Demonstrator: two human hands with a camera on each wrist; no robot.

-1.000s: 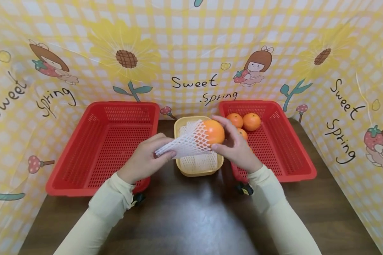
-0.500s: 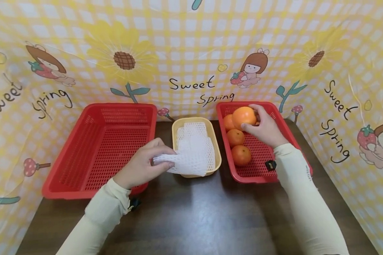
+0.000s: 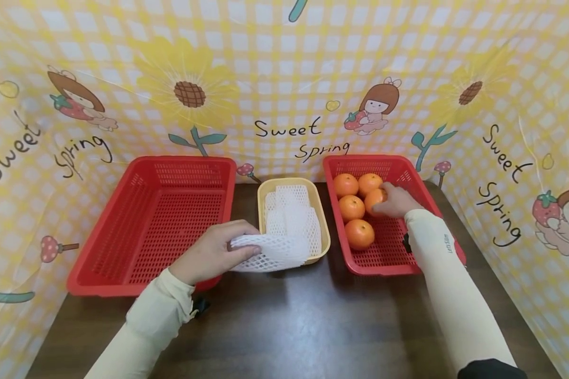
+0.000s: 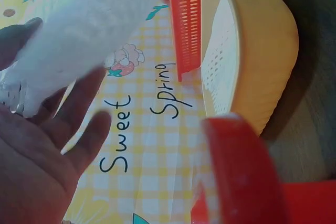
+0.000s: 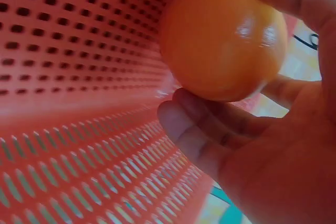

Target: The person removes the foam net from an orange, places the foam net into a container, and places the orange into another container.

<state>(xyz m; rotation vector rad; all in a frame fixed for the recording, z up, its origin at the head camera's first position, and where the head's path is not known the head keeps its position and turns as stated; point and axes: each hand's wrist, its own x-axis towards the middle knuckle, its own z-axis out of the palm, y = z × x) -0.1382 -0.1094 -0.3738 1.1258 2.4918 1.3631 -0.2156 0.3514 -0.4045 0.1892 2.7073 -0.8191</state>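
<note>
My left hand [image 3: 220, 250] pinches one end of a white foam fruit net [image 3: 280, 252] between thumb and fingers. The net hangs flat over the front rim of the small yellow basket [image 3: 326, 231]; in the left wrist view it stretches up from the fingers. Inside the right red basket [image 3: 379, 269], my right hand [image 3: 398, 201] holds an orange [image 3: 374, 202] by its right side. The right wrist view has the thumb on this orange [image 5: 220, 40] and the other fingers curved beneath it. Several other oranges [image 3: 359, 234] sit along the basket's left and back.
More white foam nets [image 3: 294, 210] lie in the yellow basket between the two red ones. A second red basket [image 3: 180, 210] stands at the left with its bare slotted floor showing. A yellow checked cloth [image 3: 284, 68] rises behind the dark wooden table [image 3: 284, 326].
The orange came out of the foam net and travelled right with my right hand, then down among the others in the right basket. My left hand kept the net, which dropped flat.
</note>
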